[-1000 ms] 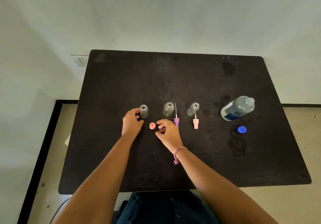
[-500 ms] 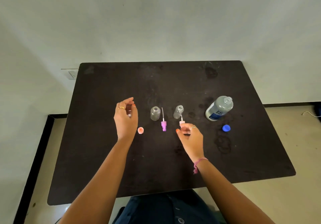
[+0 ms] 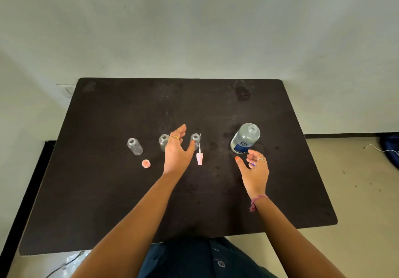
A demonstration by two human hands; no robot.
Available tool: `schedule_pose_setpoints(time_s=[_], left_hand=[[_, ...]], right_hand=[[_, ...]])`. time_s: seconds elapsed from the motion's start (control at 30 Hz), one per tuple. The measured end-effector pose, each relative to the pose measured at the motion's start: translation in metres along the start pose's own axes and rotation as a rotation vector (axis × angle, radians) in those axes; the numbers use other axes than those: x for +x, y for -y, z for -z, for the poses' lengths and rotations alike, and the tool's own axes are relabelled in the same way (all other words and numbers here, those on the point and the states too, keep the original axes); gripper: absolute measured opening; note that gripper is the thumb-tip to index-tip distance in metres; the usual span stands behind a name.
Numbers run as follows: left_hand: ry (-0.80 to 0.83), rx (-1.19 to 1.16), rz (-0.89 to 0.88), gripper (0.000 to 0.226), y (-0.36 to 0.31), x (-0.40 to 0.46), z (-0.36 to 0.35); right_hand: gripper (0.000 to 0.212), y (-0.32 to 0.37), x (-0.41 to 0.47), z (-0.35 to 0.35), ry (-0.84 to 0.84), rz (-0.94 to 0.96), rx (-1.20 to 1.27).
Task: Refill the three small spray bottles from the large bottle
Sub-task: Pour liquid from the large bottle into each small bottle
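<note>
Three small clear bottles stand uncapped in a row on the black table (image 3: 108, 191): the left bottle (image 3: 134, 146), the middle bottle (image 3: 163, 142) and the right bottle (image 3: 195, 138). My left hand (image 3: 177, 151) hovers open between the middle and right bottles, its thumb close to the right one. A pale pink spray head (image 3: 199, 158) lies in front of the right bottle, and an orange-pink spray head (image 3: 146, 163) lies near the left one. The large uncapped bottle (image 3: 245, 138) with a blue label stands to the right. My right hand (image 3: 254, 170) is open just in front of it, holding nothing.
A bit of the blue cap (image 3: 253, 164) shows under my right hand. A white cable (image 3: 380, 149) lies on the floor at the right, and a dark bag sits at the right edge. The purple spray head is hidden behind my left hand.
My left hand has moved right from the left bottle to between the middle and right bottles. My right hand has moved right from the pink spray head to just before the large bottle.
</note>
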State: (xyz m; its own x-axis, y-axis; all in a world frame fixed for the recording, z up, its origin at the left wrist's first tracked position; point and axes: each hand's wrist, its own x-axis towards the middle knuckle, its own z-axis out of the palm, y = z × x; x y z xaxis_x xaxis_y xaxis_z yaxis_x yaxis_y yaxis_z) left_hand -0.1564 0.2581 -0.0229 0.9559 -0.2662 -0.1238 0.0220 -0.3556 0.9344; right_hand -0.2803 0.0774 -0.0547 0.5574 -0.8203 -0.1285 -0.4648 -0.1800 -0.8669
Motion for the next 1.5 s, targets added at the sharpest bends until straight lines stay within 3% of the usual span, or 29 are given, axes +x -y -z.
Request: schedule_pose_setpoints(time_s=[0.27,0.53,1.13,1.5], left_hand=[[0.033,0.083,0.218,0.08,0.009,0.006,-0.025],[-0.01,0.126,0.265,0.071,0.009,0.017,-0.039],[-0.07,0.168,0.262,0.05,0.006,0.025,-0.044],[-0.173,0.078,-0.013,0.039,-0.058,0.024,-0.026]], right_hand=[[0.07,-0.007,0.032,0.015,0.014,0.03,0.032],[0.091,-0.002,0.058,0.009,0.176,0.102,0.061],[0.07,0.013,0.07,0.007,0.188,0.093,0.116],[0.067,0.056,0.086,0.038,0.162,0.309,0.131]])
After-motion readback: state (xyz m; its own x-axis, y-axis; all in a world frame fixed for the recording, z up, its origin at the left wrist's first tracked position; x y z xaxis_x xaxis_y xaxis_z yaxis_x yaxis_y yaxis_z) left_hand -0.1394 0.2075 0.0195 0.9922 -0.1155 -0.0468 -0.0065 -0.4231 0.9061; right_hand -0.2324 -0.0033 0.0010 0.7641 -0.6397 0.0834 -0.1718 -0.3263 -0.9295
